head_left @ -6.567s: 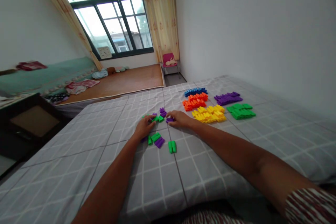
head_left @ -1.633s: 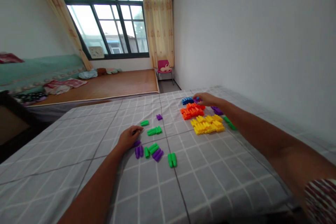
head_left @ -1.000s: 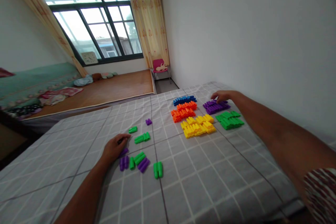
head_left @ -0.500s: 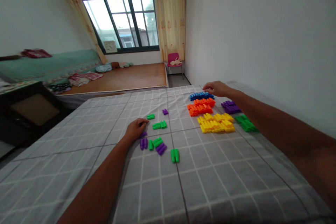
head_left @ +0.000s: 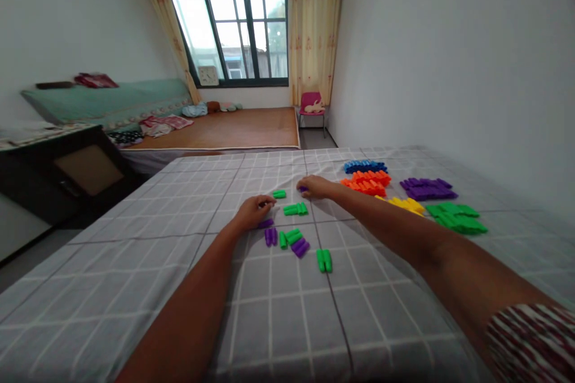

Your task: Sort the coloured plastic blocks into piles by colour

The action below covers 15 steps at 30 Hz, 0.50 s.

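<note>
My right hand (head_left: 315, 187) reaches across to the middle of the bed-like checked surface, its fingers closed on a small purple plastic building block (head_left: 303, 189). My left hand (head_left: 256, 213) rests to the left with curled fingers, thumb and forefinger close together; what they hold, if anything, I cannot make out. Beside its wrist lies a purple block (head_left: 266, 224). Around the hands are green blocks (head_left: 295, 209), another green one (head_left: 279, 194) beyond, a purple ribbed block (head_left: 271, 236), a tilted purple block (head_left: 300, 246) touching green ones, and a green block (head_left: 324, 260) nearer me.
Sorted by colour at the right lie blue (head_left: 365, 167), orange (head_left: 366, 183), yellow (head_left: 404, 206), purple (head_left: 427, 188) and green (head_left: 456, 217) block groups. My right forearm partly covers the yellow group. A grey checked cloth (head_left: 287, 323) spreads underneath. A dark cabinet (head_left: 49, 179) stands left.
My right hand has moved left from the blue group to the lone purple block and closed on it. My left hand stays near the same blocks, its fingers slightly raised. The view has turned left.
</note>
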Each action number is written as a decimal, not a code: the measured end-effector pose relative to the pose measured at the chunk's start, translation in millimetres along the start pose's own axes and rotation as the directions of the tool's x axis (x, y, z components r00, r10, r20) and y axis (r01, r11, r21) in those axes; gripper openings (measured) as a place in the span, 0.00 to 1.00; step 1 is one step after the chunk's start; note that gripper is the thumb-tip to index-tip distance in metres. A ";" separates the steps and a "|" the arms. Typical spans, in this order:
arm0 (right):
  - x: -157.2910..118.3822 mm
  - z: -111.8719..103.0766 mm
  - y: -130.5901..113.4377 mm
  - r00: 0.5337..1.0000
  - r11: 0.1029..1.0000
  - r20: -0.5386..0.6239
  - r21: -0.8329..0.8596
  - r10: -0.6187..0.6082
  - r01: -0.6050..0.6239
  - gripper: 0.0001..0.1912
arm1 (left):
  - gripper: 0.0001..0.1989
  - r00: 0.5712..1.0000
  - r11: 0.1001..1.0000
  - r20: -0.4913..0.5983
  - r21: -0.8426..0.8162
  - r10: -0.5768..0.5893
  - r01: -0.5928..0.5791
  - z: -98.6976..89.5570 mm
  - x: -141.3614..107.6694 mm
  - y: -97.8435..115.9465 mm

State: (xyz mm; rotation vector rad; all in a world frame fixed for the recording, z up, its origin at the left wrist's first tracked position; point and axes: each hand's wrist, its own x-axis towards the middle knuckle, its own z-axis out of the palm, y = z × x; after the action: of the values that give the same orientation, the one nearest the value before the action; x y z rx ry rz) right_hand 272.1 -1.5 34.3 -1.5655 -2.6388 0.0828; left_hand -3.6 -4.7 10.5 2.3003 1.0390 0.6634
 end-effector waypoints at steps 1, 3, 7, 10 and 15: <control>-6.6 -2.9 0.7 1.000 1.000 -0.024 0.012 0.011 -0.011 0.15 | 0.18 0.995 1.000 0.095 -0.014 0.001 0.000 -6.3 -2.0 2.7; -26.8 -12.4 5.2 0.996 0.997 -0.078 0.064 0.043 -0.038 0.17 | 0.22 0.955 0.999 0.295 -0.025 -0.015 0.023 -19.7 -6.3 7.3; -90.1 -37.7 37.2 0.980 0.977 -0.154 0.191 0.124 -0.094 0.19 | 0.28 0.907 0.998 0.418 -0.019 -0.053 0.067 -37.4 -10.6 10.4; -153.3 -56.7 86.2 0.947 0.954 -0.204 0.222 0.250 -0.204 0.20 | 0.27 0.894 0.995 0.443 -0.025 -0.072 0.092 -39.5 -9.1 13.6; -261.2 -74.5 188.6 0.751 0.779 -0.213 0.228 0.625 -0.584 0.22 | 0.26 0.871 0.990 0.473 0.025 -0.135 0.140 -41.5 -3.0 25.2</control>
State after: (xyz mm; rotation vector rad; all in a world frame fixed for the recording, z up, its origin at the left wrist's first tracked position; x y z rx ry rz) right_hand 568.4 -139.8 83.8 -2.1298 -1.7754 0.0815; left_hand -17.9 -10.6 56.7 2.1908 0.9406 0.0330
